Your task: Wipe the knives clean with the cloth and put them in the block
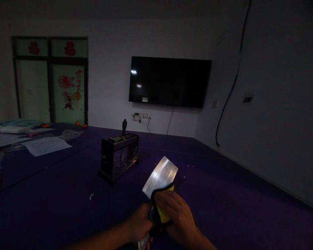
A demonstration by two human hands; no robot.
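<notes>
Table [224,194] — L hand [139,225]: cleaver [160,175]; R hand [176,215] (cloth [163,213]).

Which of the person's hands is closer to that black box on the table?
Left. The left hand is in front of the black box and slightly to its right, gripping the cleaver. The right hand lies farther right, over the yellow pad.

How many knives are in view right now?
2. One cleaver between the left hand and right hand, low centre; one knife handle sticking up from the knife block behind it. The block may hide more.
</notes>
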